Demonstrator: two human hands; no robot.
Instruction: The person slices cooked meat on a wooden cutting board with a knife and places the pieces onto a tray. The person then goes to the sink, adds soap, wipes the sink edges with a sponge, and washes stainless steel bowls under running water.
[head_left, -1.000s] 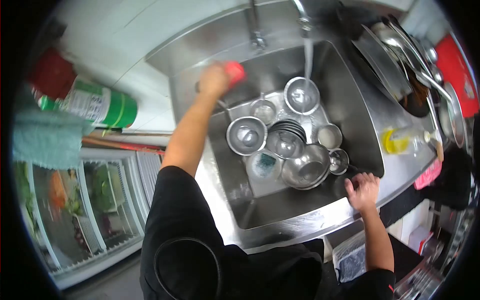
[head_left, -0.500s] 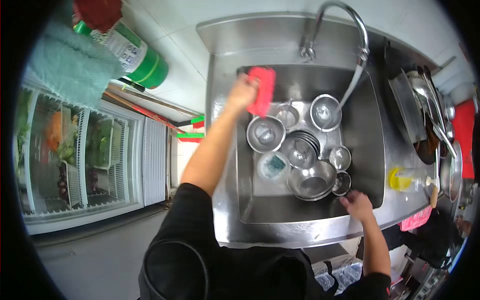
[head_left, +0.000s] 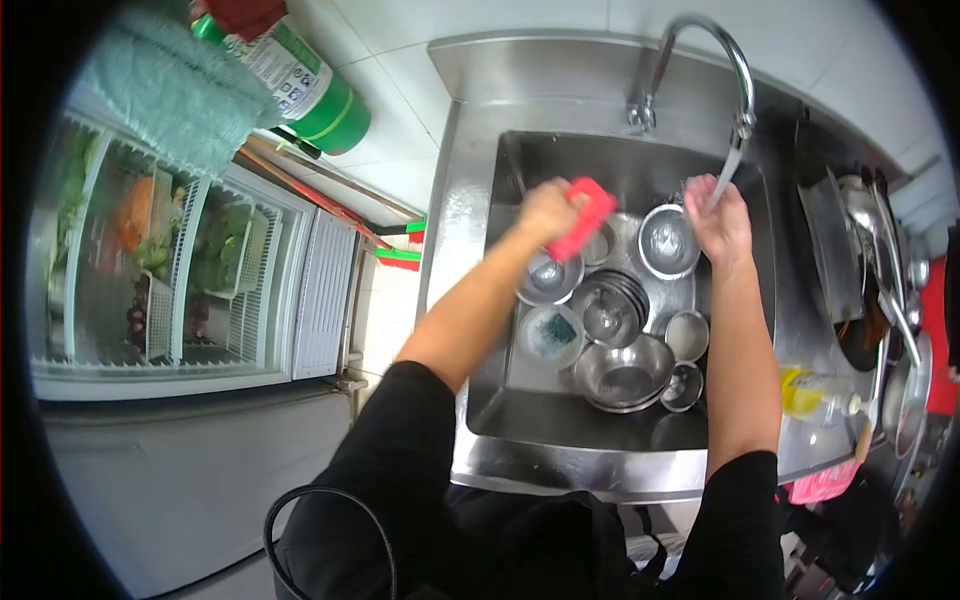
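Observation:
My left hand (head_left: 548,212) grips a flat red rectangular pad (head_left: 585,215), perhaps a sponge, slightly blurred, above the left side of the sink (head_left: 620,160). Under the running stream from the faucet (head_left: 742,90) my right hand (head_left: 722,215) is held palm up with its fingers spread. Just left of it sits a metal bowl (head_left: 668,242) with water in it. Below my left hand is another metal bowl (head_left: 548,280), partly covered by the pad. A stack of metal bowls (head_left: 608,312) and a wider bowl (head_left: 622,378) stand in the middle.
A soapy bowl (head_left: 550,338) holds a green scouring pad (head_left: 562,332). Small metal cups (head_left: 683,386) lie at the right of the bowls. On the counter are a yellow-labelled bottle (head_left: 808,393) and stacked pans (head_left: 838,250). A glass-front fridge (head_left: 180,270) stands at left.
My right hand has risen from the small cups at the sink's front into the water stream. My left hand has moved right and down in view with the red pad. The view has shifted slightly.

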